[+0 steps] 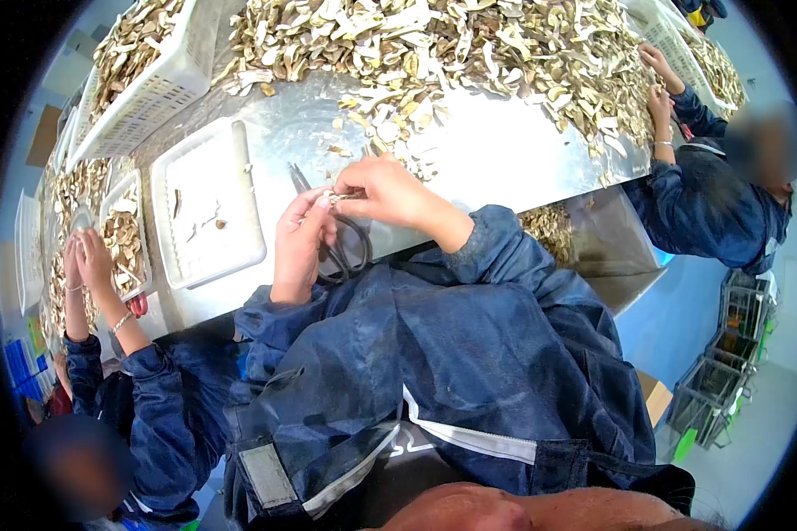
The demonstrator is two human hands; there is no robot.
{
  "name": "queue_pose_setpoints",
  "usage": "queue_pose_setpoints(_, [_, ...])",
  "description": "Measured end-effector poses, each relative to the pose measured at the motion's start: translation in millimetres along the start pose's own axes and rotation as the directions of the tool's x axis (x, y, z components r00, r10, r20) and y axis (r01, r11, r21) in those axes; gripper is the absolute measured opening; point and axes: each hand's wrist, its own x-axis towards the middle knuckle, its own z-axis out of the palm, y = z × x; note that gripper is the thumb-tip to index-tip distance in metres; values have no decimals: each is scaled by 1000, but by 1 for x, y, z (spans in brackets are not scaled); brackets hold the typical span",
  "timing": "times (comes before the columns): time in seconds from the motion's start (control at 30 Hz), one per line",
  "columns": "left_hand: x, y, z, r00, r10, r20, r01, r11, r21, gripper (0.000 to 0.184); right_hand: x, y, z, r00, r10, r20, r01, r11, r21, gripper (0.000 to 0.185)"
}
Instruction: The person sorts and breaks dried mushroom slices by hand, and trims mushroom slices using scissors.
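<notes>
My left hand (pixel 299 241) and my right hand (pixel 394 193) meet over the metal table (pixel 301 106). Both are closed, fingertips pinching a small dried mushroom slice (pixel 336 198) that is mostly hidden by the fingers. Beside my left hand lies a pair of scissors (pixel 359 246), its dark handle loops towards me and its blades pointing away. Just beyond my right hand, loose mushroom slices (pixel 398 115) trail down from a large heap (pixel 434 44).
To the left sits a shallow white tray (pixel 255 195) with a few scraps. A white perforated basket (pixel 150 97) of slices stands behind it. Co-workers' hands are at the left (pixel 93 261) and right (pixel 660 93). Below the table's right edge is a bin (pixel 615 234).
</notes>
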Motion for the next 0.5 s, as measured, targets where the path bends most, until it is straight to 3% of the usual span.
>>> queue_pose_setpoints(0.2, [-1, -4, 5, 999, 24, -41, -22, 998, 58, 28, -8, -4, -2, 998, 57, 31, -57, 998, 1, 24])
queue_pose_setpoints(0.3, [-1, -4, 5, 998, 22, -56, -20, 999, 36, 27, -10, 0, -2, 997, 65, 37, -69, 993, 100, 23])
queue_pose_setpoints(0.4, [-2, 2, 7, 994, -7, -111, -1, 998, -68, 24, -19, 7, -22, 995, 55, -84, -50, 996, 68, 22])
queue_pose_setpoints(0.5, [-5, 12, 4, 994, -47, -101, 32, 989, -142, 24, -34, 31, -55, 927, 124, -354, -206, 957, -205, 20])
